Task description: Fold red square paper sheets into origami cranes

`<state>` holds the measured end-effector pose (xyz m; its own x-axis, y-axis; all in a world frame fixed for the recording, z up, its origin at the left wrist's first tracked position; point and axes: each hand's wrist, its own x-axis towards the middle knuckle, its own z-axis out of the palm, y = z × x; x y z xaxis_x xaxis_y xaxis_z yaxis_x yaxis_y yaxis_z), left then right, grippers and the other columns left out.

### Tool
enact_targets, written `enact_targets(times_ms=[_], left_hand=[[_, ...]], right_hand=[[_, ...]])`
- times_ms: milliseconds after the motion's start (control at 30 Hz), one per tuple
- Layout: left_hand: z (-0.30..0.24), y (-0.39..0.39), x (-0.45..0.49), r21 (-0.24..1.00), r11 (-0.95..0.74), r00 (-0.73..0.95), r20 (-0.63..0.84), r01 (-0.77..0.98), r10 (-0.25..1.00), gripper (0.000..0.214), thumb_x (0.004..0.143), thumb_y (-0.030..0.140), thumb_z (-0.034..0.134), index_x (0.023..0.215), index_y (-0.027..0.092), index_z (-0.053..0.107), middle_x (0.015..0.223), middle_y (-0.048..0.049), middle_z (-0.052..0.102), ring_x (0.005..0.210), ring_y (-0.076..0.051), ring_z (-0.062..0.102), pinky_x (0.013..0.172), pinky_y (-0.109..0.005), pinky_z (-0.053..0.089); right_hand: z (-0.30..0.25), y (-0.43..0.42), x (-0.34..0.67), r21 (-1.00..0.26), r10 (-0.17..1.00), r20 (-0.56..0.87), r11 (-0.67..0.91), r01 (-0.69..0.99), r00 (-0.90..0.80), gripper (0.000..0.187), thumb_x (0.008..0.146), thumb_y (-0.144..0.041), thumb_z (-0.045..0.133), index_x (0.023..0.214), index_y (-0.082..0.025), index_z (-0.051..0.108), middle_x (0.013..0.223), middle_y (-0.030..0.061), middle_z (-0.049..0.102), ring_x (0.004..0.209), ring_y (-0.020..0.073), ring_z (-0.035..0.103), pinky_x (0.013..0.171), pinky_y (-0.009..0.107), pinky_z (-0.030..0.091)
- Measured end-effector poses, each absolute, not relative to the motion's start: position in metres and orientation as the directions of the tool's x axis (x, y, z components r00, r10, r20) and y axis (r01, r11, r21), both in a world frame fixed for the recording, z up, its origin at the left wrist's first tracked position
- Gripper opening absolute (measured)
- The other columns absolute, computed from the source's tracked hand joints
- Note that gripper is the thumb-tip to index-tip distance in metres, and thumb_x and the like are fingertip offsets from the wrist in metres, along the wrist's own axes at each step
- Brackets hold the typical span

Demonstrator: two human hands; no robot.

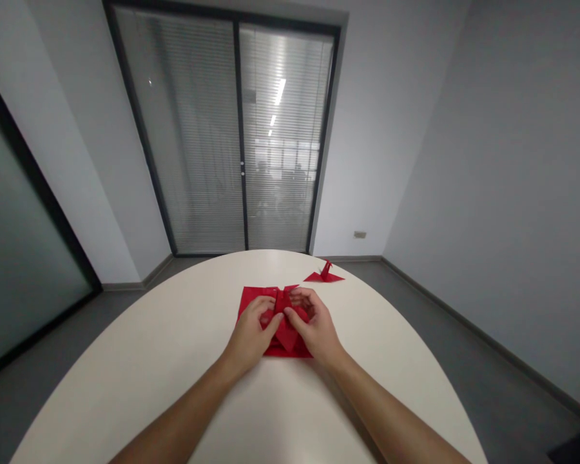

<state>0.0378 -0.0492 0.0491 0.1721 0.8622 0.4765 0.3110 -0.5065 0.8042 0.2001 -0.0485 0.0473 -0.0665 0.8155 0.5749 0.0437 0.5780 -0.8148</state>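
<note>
Between my two hands is a piece of folded red paper (pixel 286 335), its lower end coming to a point. My left hand (pixel 257 328) grips its left side, thumb on top near the middle. From the right, my right hand (pixel 314 322) pinches it with the thumb also on top and the fingers curled behind. Under it lies a flat red sheet (pixel 252 295), whose edges show at the upper left and along the bottom. My hands hide part of both. Beyond my right hand stands a finished-looking red origami crane (pixel 325 274) with its wings spread.
The pale round table (pixel 174 374) carries all the paper, and its curved far edge lies just behind the crane. Past it are a glass partition with blinds (pixel 198 142), grey walls and a wall socket (pixel 360 234).
</note>
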Motion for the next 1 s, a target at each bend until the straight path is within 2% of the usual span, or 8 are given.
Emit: enact_targets(times_ms=[100,167,333,467,567,700,800,1000], left_hand=[[0.057,-0.052,0.039,0.855,-0.455,0.117,0.439,0.250,0.891,0.017,0.089,0.031,0.059,0.087,0.018,0.069,0.093,-0.0064,0.072,0.088,-0.021,0.067,0.085,-0.034,0.053],[0.059,-0.052,0.039,0.901,-0.397,0.066,0.392,0.173,0.918,0.020,0.088,0.035,0.060,0.086,0.017,0.068,0.087,-0.0052,0.073,0.080,-0.020,0.067,0.077,-0.031,0.053],[0.055,-0.048,0.040,0.927,-0.363,0.010,0.364,0.099,0.931,0.026,0.086,0.042,0.063,0.081,0.017,0.066,0.080,-0.0035,0.071,0.075,-0.019,0.066,0.072,-0.029,0.053],[0.051,-0.047,0.040,0.944,-0.321,0.030,0.319,0.076,0.947,0.029,0.086,0.045,0.062,0.084,0.017,0.067,0.077,-0.0021,0.069,0.067,-0.017,0.062,0.063,-0.027,0.051],[0.052,-0.047,0.041,0.947,-0.315,0.081,0.310,0.055,0.947,0.028,0.087,0.041,0.059,0.092,0.016,0.071,0.086,-0.0053,0.073,0.075,-0.020,0.066,0.070,-0.031,0.054],[0.056,-0.051,0.046,0.939,-0.336,0.107,0.327,0.074,0.939,0.027,0.089,0.037,0.057,0.093,0.016,0.073,0.092,-0.0079,0.076,0.084,-0.023,0.069,0.083,-0.036,0.055],[0.057,-0.056,0.052,0.947,-0.322,0.119,0.317,0.019,0.941,0.030,0.088,0.040,0.061,0.102,0.016,0.071,0.101,-0.0097,0.075,0.092,-0.024,0.070,0.090,-0.038,0.054],[0.053,-0.055,0.052,0.949,-0.315,0.160,0.309,0.009,0.937,0.032,0.088,0.042,0.063,0.106,0.016,0.069,0.107,-0.0110,0.075,0.097,-0.026,0.071,0.089,-0.037,0.055]], right_hand=[[0.048,-0.050,0.200,-0.825,0.829,0.552,0.559,0.085,-0.094,0.035,0.087,-0.027,0.067,0.121,-0.026,0.059,0.120,0.0060,0.066,0.112,0.0218,0.063,0.101,0.039,0.049],[0.048,-0.049,0.200,-0.840,0.845,0.525,0.533,0.100,-0.102,0.033,0.087,-0.028,0.067,0.119,-0.025,0.062,0.117,0.0063,0.069,0.108,0.0221,0.065,0.098,0.040,0.051],[0.049,-0.048,0.201,-0.863,0.870,0.491,0.492,0.116,-0.039,0.023,0.084,-0.033,0.070,0.103,-0.022,0.068,0.098,0.0061,0.073,0.088,0.0216,0.068,0.077,0.034,0.056],[0.053,-0.052,0.200,-0.861,0.868,0.495,0.496,0.117,-0.034,0.022,0.089,-0.039,0.065,0.101,-0.022,0.070,0.097,0.0059,0.074,0.087,0.0214,0.068,0.079,0.035,0.054],[0.055,-0.056,0.197,-0.866,0.872,0.486,0.490,0.099,-0.059,0.022,0.091,-0.040,0.063,0.102,-0.022,0.071,0.099,0.0055,0.074,0.089,0.0212,0.068,0.081,0.034,0.053],[0.053,-0.057,0.197,-0.827,0.845,0.533,0.531,0.183,-0.045,0.020,0.088,-0.033,0.065,0.105,-0.022,0.068,0.095,0.0050,0.072,0.084,0.0201,0.066,0.075,0.033,0.053],[0.052,-0.057,0.199,-0.778,0.808,0.586,0.582,0.234,-0.062,0.021,0.087,-0.027,0.064,0.107,-0.022,0.068,0.095,0.0051,0.071,0.083,0.0196,0.066,0.077,0.034,0.054],[0.053,-0.058,0.198,-0.810,0.823,0.566,0.565,0.159,-0.043,0.024,0.086,-0.024,0.062,0.109,-0.023,0.069,0.094,0.0051,0.073,0.083,0.0199,0.067,0.079,0.035,0.055]])
